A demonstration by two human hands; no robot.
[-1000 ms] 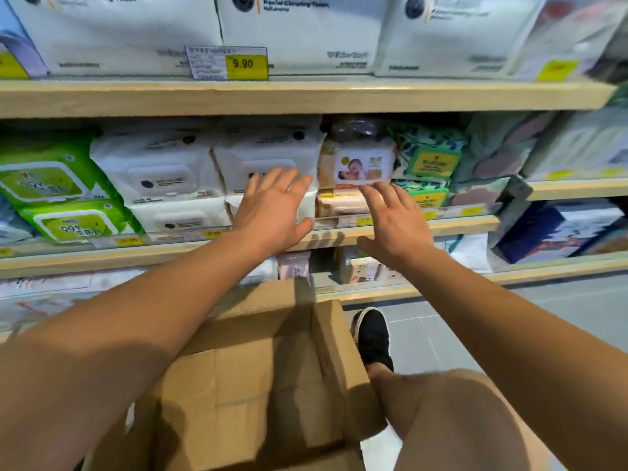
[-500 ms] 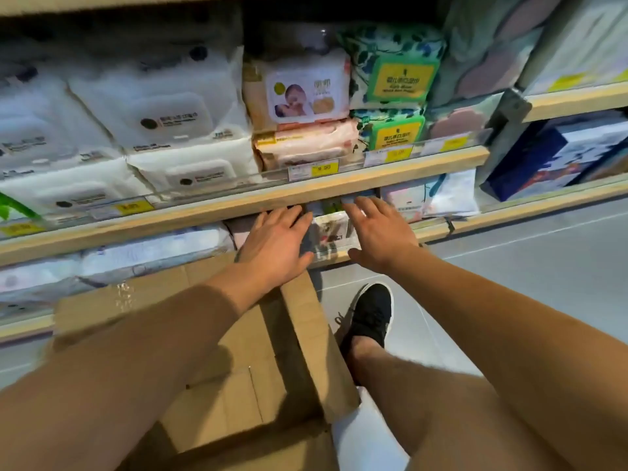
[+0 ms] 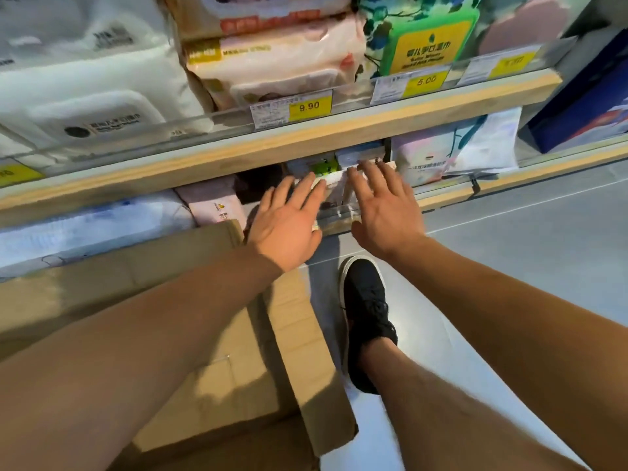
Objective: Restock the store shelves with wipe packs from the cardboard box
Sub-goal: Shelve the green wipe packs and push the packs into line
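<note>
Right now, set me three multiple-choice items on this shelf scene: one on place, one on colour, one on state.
1. Where are both hands?
A. At the lowest shelf's front
B. Inside the box
C. On the top shelf

2. The 9.90 price tag is:
A. red
B. yellow
C. blue

3. The hands are:
A. open, fingers spread
B. clenched into fists
C. carrying a pack

Answers: 1 A, the left hand and right hand reach under the wooden shelf edge; 2 B, its panel is yellow; 3 A, the fingers are splayed, gripping nothing.

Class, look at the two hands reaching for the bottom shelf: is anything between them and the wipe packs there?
Nothing visible blocks them. The left hand and right hand are open, fingers spread, already at the small packs behind the low clear shelf lip.
</note>
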